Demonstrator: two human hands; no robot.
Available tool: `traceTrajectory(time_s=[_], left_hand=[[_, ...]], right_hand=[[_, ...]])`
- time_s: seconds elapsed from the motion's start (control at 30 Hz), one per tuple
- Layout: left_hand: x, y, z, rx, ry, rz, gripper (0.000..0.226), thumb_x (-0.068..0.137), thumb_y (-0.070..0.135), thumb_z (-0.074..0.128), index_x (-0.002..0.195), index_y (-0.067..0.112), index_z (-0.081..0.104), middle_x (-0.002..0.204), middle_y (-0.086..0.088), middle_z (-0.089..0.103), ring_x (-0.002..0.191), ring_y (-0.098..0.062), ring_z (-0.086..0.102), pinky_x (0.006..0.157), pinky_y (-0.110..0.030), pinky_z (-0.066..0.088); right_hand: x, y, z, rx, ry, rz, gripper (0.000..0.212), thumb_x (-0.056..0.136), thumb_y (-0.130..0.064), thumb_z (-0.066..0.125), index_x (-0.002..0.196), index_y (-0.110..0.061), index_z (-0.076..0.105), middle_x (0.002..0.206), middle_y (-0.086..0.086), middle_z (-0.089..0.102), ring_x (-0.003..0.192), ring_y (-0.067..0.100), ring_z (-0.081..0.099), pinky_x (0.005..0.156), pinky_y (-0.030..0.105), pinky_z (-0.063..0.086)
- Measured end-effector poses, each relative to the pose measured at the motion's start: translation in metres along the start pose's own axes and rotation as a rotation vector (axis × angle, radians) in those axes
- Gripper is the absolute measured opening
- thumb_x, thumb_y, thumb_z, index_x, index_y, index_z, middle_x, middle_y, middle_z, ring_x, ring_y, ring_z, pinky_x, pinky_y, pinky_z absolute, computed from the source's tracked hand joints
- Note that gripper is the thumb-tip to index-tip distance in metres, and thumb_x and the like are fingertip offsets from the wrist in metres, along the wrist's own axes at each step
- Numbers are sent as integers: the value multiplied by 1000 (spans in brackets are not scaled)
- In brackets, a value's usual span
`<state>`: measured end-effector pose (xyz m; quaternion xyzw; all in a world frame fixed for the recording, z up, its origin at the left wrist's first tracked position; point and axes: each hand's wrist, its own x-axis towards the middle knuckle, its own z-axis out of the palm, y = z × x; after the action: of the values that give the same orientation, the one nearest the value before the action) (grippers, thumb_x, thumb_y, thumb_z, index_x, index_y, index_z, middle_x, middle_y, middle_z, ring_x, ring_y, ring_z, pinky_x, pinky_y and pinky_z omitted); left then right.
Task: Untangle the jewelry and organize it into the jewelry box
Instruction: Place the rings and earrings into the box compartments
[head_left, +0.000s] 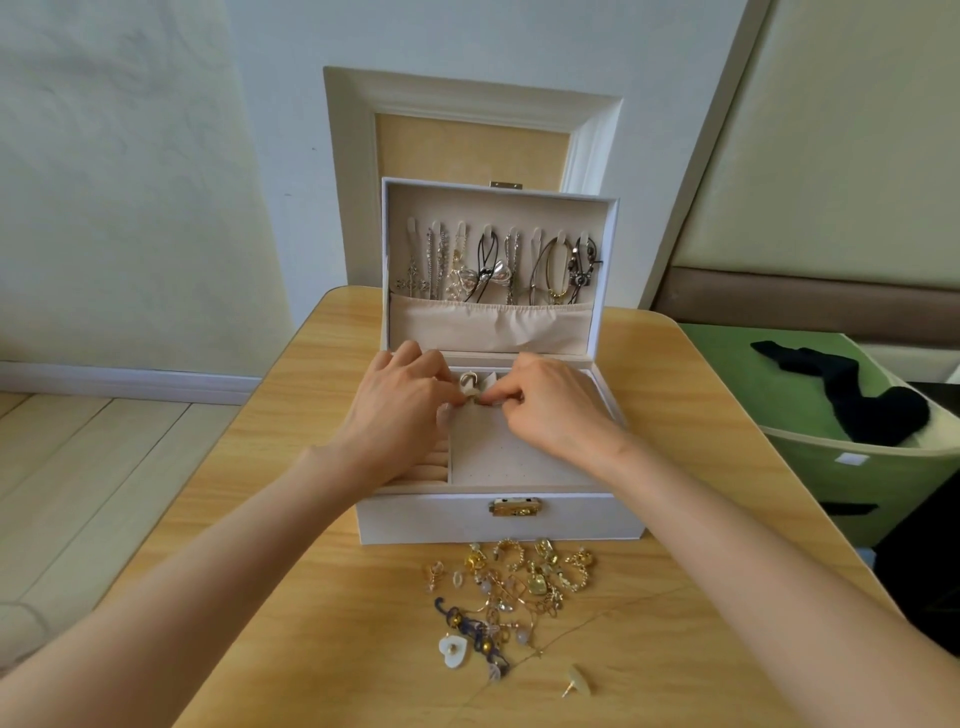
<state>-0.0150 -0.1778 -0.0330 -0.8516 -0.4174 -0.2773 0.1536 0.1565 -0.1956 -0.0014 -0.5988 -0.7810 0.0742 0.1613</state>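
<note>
A white jewelry box (498, 522) stands open on the wooden table (311, 519). Several necklaces (498, 270) hang on hooks inside its raised lid. My left hand (400, 410) and my right hand (550, 405) meet over the box's top tray, and both pinch a small gold and silver earring (471, 397) at the upper edge of a beige perforated earring panel (498, 447). A pale piece (470, 382) sits in the compartment just behind my fingertips. A tangled pile of gold rings, earrings and beaded pieces (514, 587) lies on the table in front of the box.
A white heart-shaped earring (451, 650) and a pale stud earring (576, 682) lie at the near edge of the pile. A thin gold chain (597, 621) trails across the table. A green bin (852, 441) with a black cloth stands to the right. A framed panel leans behind the box.
</note>
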Motion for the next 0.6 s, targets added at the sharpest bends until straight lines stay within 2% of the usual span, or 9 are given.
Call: traceTrajectory(time_s=[0.1,0.27,0.47,0.6], left_hand=[[0,0,4,-5,-14,8,17,67,11,77,82,19,77,81,-3,67,74,-32,58,61,-36,43],[3,-1,6,-14,31,-70,35,59,-5,76,88,14,75,84,-5,66,77,-33,58,62,-35,42],[3,-3,12,45,-30,-23,46,54,1,82,95,19,75,88,-5,65,79,-32,58,61,-33,40],[3,-3,13,45,-44,-9,47,56,1,80,99,18,74,91,-7,64,81,-33,58,62,-36,43]], right_hand=[[2,-2,6,16,-19,18,40,89,-7,44,111,-29,70,115,0,57,107,25,54,81,30,42],[6,-1,6,44,103,93,35,90,-13,46,107,-29,72,105,-1,57,101,22,55,79,29,42],[8,-2,7,37,15,100,37,90,-11,45,111,-30,70,110,-1,56,105,23,54,74,27,36],[10,-2,8,47,52,131,37,89,-11,46,109,-30,70,111,-1,57,105,23,54,73,27,36]])
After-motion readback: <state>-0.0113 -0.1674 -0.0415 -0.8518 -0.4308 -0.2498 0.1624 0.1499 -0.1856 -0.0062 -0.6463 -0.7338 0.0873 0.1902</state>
